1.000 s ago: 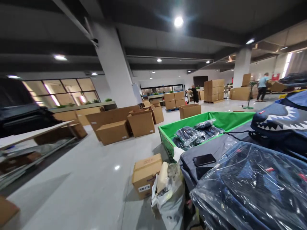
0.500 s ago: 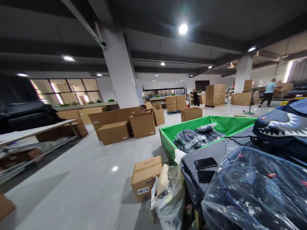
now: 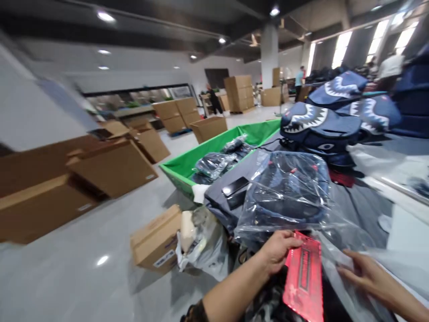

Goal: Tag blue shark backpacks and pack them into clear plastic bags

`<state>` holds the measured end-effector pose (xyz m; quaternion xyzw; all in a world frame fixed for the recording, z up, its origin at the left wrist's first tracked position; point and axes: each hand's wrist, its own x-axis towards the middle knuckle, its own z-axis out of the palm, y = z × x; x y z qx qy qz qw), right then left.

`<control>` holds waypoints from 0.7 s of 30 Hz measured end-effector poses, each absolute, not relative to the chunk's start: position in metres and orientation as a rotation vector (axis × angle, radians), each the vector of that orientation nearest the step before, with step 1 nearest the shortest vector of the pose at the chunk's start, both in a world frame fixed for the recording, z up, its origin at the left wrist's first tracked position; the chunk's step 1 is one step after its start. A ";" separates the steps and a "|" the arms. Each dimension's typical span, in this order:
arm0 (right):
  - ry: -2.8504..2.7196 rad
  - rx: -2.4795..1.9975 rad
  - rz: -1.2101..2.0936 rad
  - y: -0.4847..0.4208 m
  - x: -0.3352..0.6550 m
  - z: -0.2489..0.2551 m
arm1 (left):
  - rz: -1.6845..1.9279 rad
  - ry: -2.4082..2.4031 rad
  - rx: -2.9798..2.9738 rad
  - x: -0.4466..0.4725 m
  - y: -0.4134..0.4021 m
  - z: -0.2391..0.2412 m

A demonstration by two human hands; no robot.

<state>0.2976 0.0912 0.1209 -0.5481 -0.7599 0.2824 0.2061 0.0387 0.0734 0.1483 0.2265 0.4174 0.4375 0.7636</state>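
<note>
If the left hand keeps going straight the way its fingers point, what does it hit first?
The left hand already pinches the red card; straight on, it would likely meet the clear plastic bag near the right hand, though depth is unclear.

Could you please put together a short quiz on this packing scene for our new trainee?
1. True or false: the left hand grips the red card by its top corner.
2. What does the right hand rest on: A) a cardboard box, B) clear plastic film, C) a phone?
3. What lies in the green bin?

Key:
1. True.
2. B.
3. Dark items wrapped in plastic bags.
</note>
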 end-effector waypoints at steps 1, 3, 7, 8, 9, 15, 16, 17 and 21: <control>-2.143 -1.538 0.868 0.082 0.300 0.124 | 0.925 0.909 0.514 0.036 0.072 0.152; -2.150 -1.541 0.947 0.068 0.297 0.128 | 0.912 0.933 0.526 0.034 0.065 0.151; -2.001 -1.473 1.201 0.046 0.281 0.123 | 0.952 0.979 0.573 0.044 0.044 0.137; -1.930 -1.417 1.338 0.041 0.276 0.119 | 0.959 0.971 0.604 0.049 0.040 0.134; -1.846 -1.361 1.447 0.036 0.271 0.114 | 0.956 0.957 0.626 0.053 0.037 0.130; -1.630 -1.305 1.412 0.019 0.272 0.090 | 0.861 0.906 0.531 0.073 0.038 0.112; -1.661 -1.355 1.344 0.020 0.281 0.089 | 0.870 0.923 0.534 0.074 0.039 0.108; -1.697 -1.416 1.259 0.021 0.290 0.088 | 0.893 0.951 0.553 0.073 0.039 0.103; -1.889 -1.541 0.764 0.019 0.316 0.083 | 0.969 1.154 0.845 0.069 0.040 0.087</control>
